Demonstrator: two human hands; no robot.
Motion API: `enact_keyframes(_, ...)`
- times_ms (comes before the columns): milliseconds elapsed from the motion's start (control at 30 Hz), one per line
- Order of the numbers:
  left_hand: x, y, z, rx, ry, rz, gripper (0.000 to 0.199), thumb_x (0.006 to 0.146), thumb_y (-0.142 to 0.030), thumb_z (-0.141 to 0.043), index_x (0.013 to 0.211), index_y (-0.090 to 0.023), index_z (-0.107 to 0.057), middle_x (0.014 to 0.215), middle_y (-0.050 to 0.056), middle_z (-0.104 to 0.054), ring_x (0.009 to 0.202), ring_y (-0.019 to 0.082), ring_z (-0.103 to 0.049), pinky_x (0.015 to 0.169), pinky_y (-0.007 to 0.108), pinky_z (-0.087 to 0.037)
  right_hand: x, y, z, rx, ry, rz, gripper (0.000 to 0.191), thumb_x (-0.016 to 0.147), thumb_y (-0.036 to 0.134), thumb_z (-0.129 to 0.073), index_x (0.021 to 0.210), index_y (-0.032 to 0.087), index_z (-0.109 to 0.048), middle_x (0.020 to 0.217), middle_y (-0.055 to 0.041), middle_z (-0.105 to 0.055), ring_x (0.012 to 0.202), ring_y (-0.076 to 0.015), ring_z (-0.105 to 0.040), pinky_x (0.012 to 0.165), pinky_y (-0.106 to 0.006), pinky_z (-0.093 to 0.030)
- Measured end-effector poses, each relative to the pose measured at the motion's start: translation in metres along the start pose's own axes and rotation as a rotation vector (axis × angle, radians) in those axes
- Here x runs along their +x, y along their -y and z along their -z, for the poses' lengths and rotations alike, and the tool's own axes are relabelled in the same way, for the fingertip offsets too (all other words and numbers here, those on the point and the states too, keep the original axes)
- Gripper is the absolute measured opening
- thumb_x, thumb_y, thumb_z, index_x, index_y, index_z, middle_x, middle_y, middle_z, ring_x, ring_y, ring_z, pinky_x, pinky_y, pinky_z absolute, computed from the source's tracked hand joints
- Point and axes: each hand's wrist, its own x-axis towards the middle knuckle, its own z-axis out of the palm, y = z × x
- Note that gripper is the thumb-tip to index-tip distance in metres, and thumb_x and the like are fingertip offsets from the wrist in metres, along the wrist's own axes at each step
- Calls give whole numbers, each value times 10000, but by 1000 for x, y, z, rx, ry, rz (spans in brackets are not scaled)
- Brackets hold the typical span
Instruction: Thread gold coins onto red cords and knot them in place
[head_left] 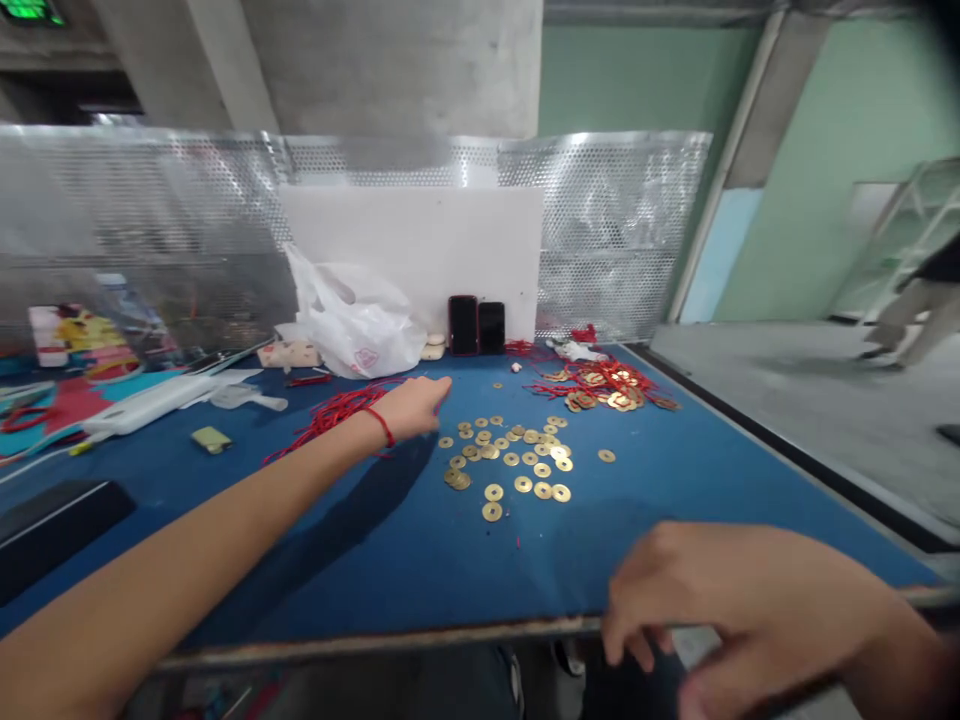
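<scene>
My left hand point(411, 406) reaches over the blue table, a red cord bracelet point(384, 425) around its wrist. The index finger points forward and nothing shows in the hand; its other fingers are partly hidden. Right behind it lies a bundle of red cords point(330, 418). To its right, many loose brass coins with square holes point(511, 459) are scattered. My right hand point(739, 600) hangs at the table's front edge, blurred, fingers loosely bent and thumb apart, with nothing seen in it. A pile of coins tied with red cords point(619, 385) rests at the back right.
Two phones point(477, 327) lean against a white board point(491, 240) at the back. Beside them sits a white plastic bag point(367, 325). On the left are a black object point(60, 530), a white power strip point(150, 405) and a small yellowish block point(211, 439). A person point(919, 305) stands far right.
</scene>
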Motion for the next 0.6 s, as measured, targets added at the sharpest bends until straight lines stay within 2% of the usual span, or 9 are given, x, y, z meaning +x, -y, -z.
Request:
enact_keyframes(33, 0, -5, 5, -89, -10, -2, 264, 627, -91, -515, 878, -168, -543, 689, 34, -613, 705, 200, -618, 620, 260, -432, 10, 6, 11, 53, 100, 40, 294, 793, 466, -603, 956, 227, -656, 761, -44, -644, 684, -140, -602, 630, -237, -447)
enact_keyframes(67, 0, -11, 9, -213, 4, -4, 260, 628, -106, -521, 880, -168, -539, 668, 18, -609, 674, 183, -613, 605, 250, -434, 21, 9, 19, 88, 128, 71, 283, 812, 439, -589, 983, 220, -642, 786, -39, -646, 696, -136, -600, 639, -235, -446)
enact_keyframes(133, -2, -27, 15, -548, 98, -3, 244, 660, -157, -526, 904, -162, -532, 658, 5, -618, 620, 154, -612, 567, 231, -438, 44, 4, 27, 112, 59, 94, 290, 804, 406, -608, 1020, 211, -609, 872, -36, -641, 735, -133, -585, 670, -242, -445)
enact_keyframes(200, -5, -45, 15, -857, 191, -34, 242, 714, -214, -509, 948, -153, -529, 704, 19, -640, 616, 142, -621, 553, 225, -446, 69, -11, 27, 133, -175, 102, 286, 812, 381, -602, 1039, 213, -562, 988, -38, -610, 806, -132, -561, 705, -251, -441)
enact_keyframes(267, -7, -60, 9, -997, 223, -98, 230, 722, -247, -525, 929, -146, -534, 746, 27, -644, 627, 136, -623, 568, 231, -459, 96, -31, 23, 171, -423, 58, 300, 837, 352, -570, 1091, 211, -496, 1016, -36, -578, 782, -119, -531, 692, -252, -436)
enact_keyframes(333, -7, -66, 0, -965, 182, -145, 213, 706, -262, -555, 883, -142, -544, 750, 24, -635, 648, 145, -617, 588, 241, -466, 118, -50, 18, 138, -512, -28, 304, 845, 302, -553, 1119, 203, -466, 954, -23, -563, 697, -109, -493, 633, -246, -419)
enact_keyframes(400, -6, -61, -11, -767, 106, -164, 191, 710, -241, -542, 875, -145, -561, 748, 24, -633, 684, 160, -606, 617, 252, -464, 133, -63, 12, 11, -503, -46, 281, 821, 238, -569, 1088, 194, -494, 969, -28, -551, 705, -108, -487, 643, -248, -416)
enact_keyframes(500, -5, -35, -21, -434, -12, -206, 241, 700, -172, -517, 931, -156, -583, 879, 51, -647, 829, 189, -596, 755, 289, -465, 140, -71, -1, -225, -466, 11, 286, 807, 182, -563, 1089, 208, -522, 1083, -45, -537, 796, -125, -525, 701, -262, -425)
enact_keyframes(600, -3, -1, -27, -249, -94, -224, 399, 675, -76, -466, 1052, -148, -573, 1115, 99, -603, 1063, 211, -535, 937, 323, -401, 135, -72, -12, -429, -478, 59, 291, 830, 179, -527, 1119, 213, -521, 1148, -65, -533, 916, -163, -550, 758, -285, -429)
